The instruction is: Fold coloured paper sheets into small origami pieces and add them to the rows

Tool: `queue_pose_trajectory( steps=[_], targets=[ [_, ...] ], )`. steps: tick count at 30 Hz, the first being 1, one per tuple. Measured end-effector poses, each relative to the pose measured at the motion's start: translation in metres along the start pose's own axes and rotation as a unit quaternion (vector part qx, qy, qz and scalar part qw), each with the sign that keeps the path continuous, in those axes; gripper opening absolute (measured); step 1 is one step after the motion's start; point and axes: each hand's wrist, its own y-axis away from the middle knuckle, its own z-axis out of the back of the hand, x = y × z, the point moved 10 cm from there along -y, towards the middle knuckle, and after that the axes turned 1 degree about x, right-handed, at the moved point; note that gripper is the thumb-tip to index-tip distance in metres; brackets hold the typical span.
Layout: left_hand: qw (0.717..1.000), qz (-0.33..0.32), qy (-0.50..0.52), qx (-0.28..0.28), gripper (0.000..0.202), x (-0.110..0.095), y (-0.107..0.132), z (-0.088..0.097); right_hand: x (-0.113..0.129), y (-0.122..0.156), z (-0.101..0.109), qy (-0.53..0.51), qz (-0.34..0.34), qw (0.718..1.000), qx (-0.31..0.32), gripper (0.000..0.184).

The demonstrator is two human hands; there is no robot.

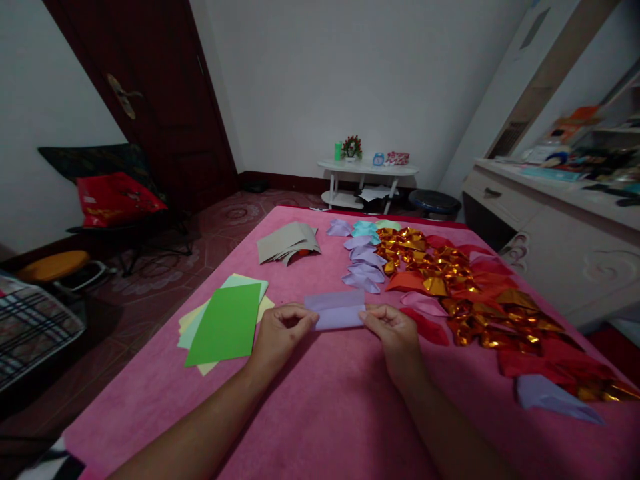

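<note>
A lilac sheet of paper [336, 310] with a lengthwise fold is stretched between my two hands, low over the pink-covered table [320, 413]. My left hand [287, 330] pinches its left end between thumb and fingers. At the opposite end, my right hand [393, 330] grips the paper's edge the same way. Close to my left hand lies a fanned stack of green and pale yellow paper [227, 323]. Folded lilac paper pieces [365, 267] stand in a row beyond my right hand. Beside that hand rests a folded red piece [425, 327].
Grey paper sheets [289, 241] lie at the table's far left. Many gold foil pieces [460, 300] and red ones cover the right side. A lone lilac piece [555, 397] sits near the right edge. Behind stand a small white table [367, 167] and a round dark stool [435, 201].
</note>
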Motion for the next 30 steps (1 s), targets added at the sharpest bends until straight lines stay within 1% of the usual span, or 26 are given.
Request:
queue_pose_trajectory(
  steps=[4,8,12,18,21,26,30],
  targets=[
    [0.999,0.035,0.023,-0.008,0.016,0.01,0.0,0.001,-0.002,0.0,0.004,0.003,-0.006,1.0,-0.02,0.016],
    [0.998,0.056,0.024,-0.024,0.017,0.013,0.0,0.003,-0.004,0.0,0.006,0.013,-0.006,0.999,-0.03,0.015],
    [0.997,0.058,0.034,-0.026,0.018,0.013,0.0,0.003,-0.002,0.0,0.005,0.009,0.002,1.0,-0.025,0.016],
    [0.996,0.059,0.065,-0.025,0.022,0.017,-0.001,0.002,0.001,0.0,0.006,0.036,0.007,0.999,-0.038,0.018],
    [0.995,0.051,0.082,-0.02,0.022,0.016,-0.002,0.002,0.002,-0.001,0.006,0.05,0.015,0.998,-0.039,0.02],
    [0.992,0.039,0.12,-0.021,0.021,0.012,-0.005,0.006,-0.001,-0.001,-0.002,0.069,0.008,0.998,-0.009,0.023],
    [0.991,0.04,0.123,-0.042,0.025,0.014,-0.012,0.014,0.002,0.009,-0.02,0.09,0.029,0.995,0.033,0.018]
  ],
)
